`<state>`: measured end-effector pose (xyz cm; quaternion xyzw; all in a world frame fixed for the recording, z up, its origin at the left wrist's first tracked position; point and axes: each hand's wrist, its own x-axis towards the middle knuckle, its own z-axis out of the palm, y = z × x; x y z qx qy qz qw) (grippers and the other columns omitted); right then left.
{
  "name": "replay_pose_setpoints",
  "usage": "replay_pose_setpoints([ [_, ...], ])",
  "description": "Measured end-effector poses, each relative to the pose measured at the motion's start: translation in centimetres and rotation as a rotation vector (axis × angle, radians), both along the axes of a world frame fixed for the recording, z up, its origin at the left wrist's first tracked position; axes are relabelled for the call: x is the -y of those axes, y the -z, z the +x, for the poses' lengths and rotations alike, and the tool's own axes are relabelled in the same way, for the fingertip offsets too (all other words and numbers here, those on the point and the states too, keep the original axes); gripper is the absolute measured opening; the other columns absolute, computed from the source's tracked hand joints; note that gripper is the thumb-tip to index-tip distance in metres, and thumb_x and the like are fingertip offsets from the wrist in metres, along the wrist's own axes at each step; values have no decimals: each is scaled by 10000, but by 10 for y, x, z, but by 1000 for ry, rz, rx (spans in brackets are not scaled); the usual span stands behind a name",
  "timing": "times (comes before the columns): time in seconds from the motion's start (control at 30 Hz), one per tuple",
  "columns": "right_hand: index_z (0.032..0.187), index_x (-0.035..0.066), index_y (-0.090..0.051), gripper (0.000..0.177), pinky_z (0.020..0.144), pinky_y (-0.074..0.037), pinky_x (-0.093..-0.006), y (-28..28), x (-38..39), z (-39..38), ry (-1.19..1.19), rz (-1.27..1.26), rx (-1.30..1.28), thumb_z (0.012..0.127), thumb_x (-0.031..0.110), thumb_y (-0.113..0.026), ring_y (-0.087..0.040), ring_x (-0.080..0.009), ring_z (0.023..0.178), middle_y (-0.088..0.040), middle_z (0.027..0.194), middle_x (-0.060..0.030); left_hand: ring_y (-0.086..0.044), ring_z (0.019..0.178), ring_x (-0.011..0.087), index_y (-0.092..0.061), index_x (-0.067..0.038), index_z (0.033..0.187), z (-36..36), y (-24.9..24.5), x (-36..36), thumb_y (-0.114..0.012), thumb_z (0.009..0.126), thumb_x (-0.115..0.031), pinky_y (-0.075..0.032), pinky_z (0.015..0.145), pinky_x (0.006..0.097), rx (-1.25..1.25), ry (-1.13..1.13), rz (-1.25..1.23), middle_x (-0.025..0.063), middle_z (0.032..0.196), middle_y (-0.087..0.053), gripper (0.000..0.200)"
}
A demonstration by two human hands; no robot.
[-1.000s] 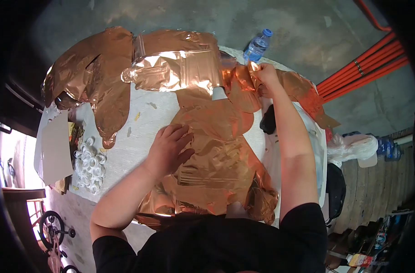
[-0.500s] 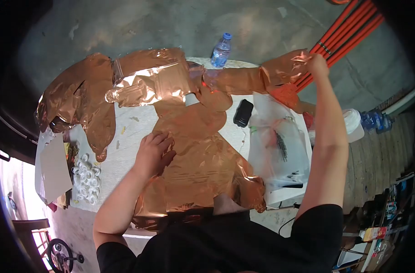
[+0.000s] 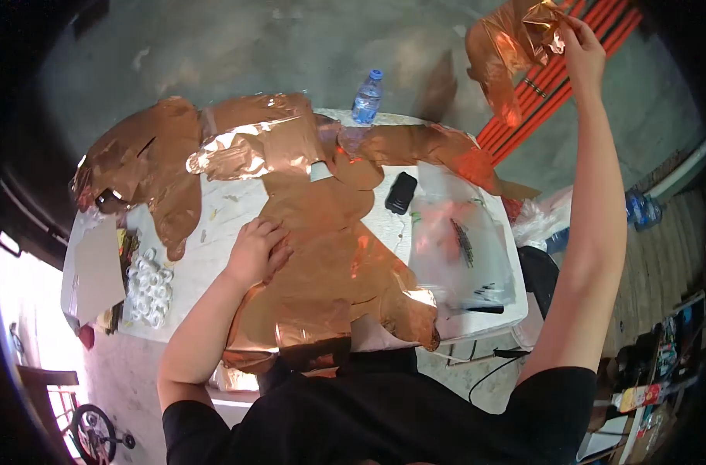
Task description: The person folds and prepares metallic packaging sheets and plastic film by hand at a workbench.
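Observation:
Several flat, shiny copper-coloured foil balloons overlap across the white table (image 3: 213,203). My left hand (image 3: 258,252) rests with its fingers loosely spread on the large foil balloon (image 3: 314,267) in front of me. At the upper right, my outstretched right hand (image 3: 585,58) pinches the crumpled end of another foil balloon (image 3: 496,58), which hangs down beyond the table edge. More foil balloons (image 3: 144,159) lie along the far left side, one with a clear-edged packet shape (image 3: 260,139) beside it.
A water bottle (image 3: 367,97) stands at the far edge. A black box-like device (image 3: 401,193) and clear plastic bags (image 3: 461,248) lie on the right. White ribbon-like rolls (image 3: 149,288) and a grey card (image 3: 99,263) are on the left. Orange-red poles (image 3: 539,101) lean beyond the table.
My right hand has moved up and away from the table, lifting the pinched foil balloon off the far right end. My left hand has stayed on the large foil balloon.

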<state>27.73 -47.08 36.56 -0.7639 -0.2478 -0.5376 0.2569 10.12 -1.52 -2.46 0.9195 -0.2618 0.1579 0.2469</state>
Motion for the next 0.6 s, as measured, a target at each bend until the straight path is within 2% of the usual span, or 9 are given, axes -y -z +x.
replay_pose_setpoints([
  [0.07, 1071, 2, -625, 210, 675, -471, -214, 9, -28, -21, -96, 6, -58, 910, 120, -561, -582, -72, 807, -642, 895, -10, -508, 1090, 308, -628, -37, 1075, -1, 2, 0, -687, 741, -197, -406, 923, 400, -3, -32, 8, 130, 1157, -583, 375],
  [0.13, 1073, 5, -616, 196, 666, -461, -215, 29, -52, -39, -192, 14, -331, 913, 97, -551, -557, -55, 788, -625, 877, 11, -513, 1043, 293, -625, -67, 1051, 0, 5, 0, -673, 756, -226, -404, 904, 407, 35, -10, -36, 96, 1082, -595, 338],
  [0.2, 1067, 0, -604, 182, 634, -449, -219, 63, -97, -79, -168, -219, -220, 910, 63, -537, -546, -60, 742, -617, 860, 9, -513, 1031, 291, -621, -70, 1048, 1, 5, 1, -664, 762, -228, -404, 896, 403, 34, -22, -19, 90, 1065, -592, 329],
  [0.27, 1050, 2, -602, 179, 606, -442, -220, 102, -126, -108, -253, -300, -207, 890, 17, -524, -547, -72, 703, -623, 866, -10, -513, 1019, 290, -616, -74, 1044, 2, 7, 0, -655, 768, -231, -405, 888, 399, 36, -16, -4, 84, 1048, -590, 320],
  [0.33, 1033, 3, -606, 197, 644, -467, -233, 142, -149, -142, -227, -391, -399, 852, -15, -532, -594, -119, 727, -636, 892, -60, -514, 1055, 304, -622, -52, 1053, 2, 9, -1, -633, 801, -216, -409, 907, 404, 41, 5, -22, 108, 1127, -583, 301],
  [0.4, 1006, 19, -626, 257, 675, -508, -296, 186, -162, -157, -376, -561, -378, 758, -32, -583, -644, -206, 763, -660, 903, -97, -513, 1064, 303, -626, -53, 1054, 0, 6, 0, -630, 806, -220, -410, 910, 401, 17, 0, -11, 110, 1128, -583, 299],
  [0.43, 984, 46, -640, 269, 670, -520, -334, 214, -169, -164, -399, -671, -183, 725, -17, -605, -647, -235, 769, -670, 932, -73, -512, 1074, 302, -629, -54, 1054, 0, 4, 0, -627, 810, -223, -411, 913, 399, 5, 1, -6, 112, 1130, -584, 297],
  [0.53, 905, 93, -606, 204, 676, -483, -337, 293, -182, -183, -506, -877, -150, 702, 96, -601, -583, -200, 707, -633, 929, -45, -507, 1090, 309, -635, -53, 1062, 0, 5, 0, -630, 807, -226, -410, 922, 400, -11, -11, 8, 121, 1141, -581, 308],
  [0.6, 919, 102, -597, 205, 642, -459, -315, 316, -196, -207, -488, -959, -100, 716, 133, -584, -553, -168, 680, -615, 930, -28, -505, 1093, 312, -635, -51, 1070, 0, 6, 0, -622, 808, -205, -409, 926, 402, -10, -9, -1, 125, 1151, -578, 305],
])
